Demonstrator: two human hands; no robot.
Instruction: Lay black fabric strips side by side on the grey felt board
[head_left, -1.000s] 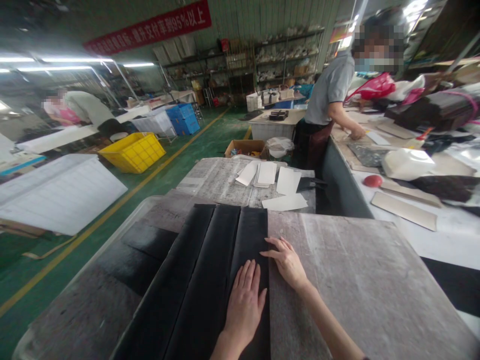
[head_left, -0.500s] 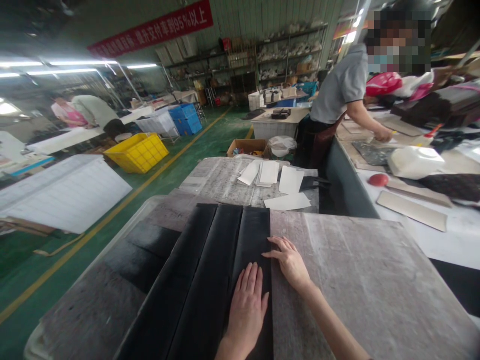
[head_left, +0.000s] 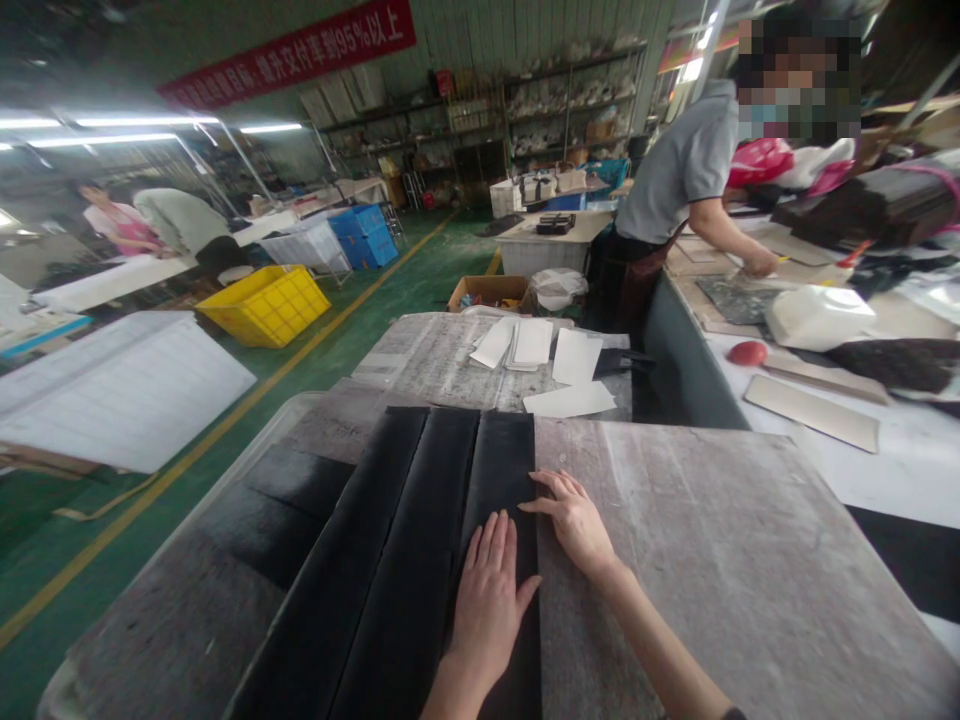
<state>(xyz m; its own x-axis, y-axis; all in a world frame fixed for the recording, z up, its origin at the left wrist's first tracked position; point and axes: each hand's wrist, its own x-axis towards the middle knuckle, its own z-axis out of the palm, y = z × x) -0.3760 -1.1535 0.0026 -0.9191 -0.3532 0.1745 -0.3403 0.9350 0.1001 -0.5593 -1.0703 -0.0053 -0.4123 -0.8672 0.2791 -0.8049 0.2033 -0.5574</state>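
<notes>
Three long black strips of sheet material lie side by side on a grey, stained board (head_left: pixel 675 530). My left hand (head_left: pixel 491 595) rests flat on the rightmost black strip (head_left: pixel 504 455), fingers stretched forward and thumb out to the side. Against that strip's right edge is my right hand (head_left: pixel 574 515), its thumb and fingers apart and their tips touching the border. The middle black strip (head_left: pixel 431 505) and the left black strip (head_left: pixel 360 520) lie untouched. What the strips are made for cannot be told.
White cards (head_left: pixel 532 342) lie on the board's far part. On the right, a worker in a grey shirt (head_left: pixel 686 165) leans over a bench holding a white jug (head_left: pixel 817 318) and a red round object (head_left: pixel 748 353). A yellow crate (head_left: pixel 262 305) stands on the floor at left.
My left hand has slid slightly forward along the strip, its thumb spreading wider. My right hand stays at the edge. The whole view has shifted a little.
</notes>
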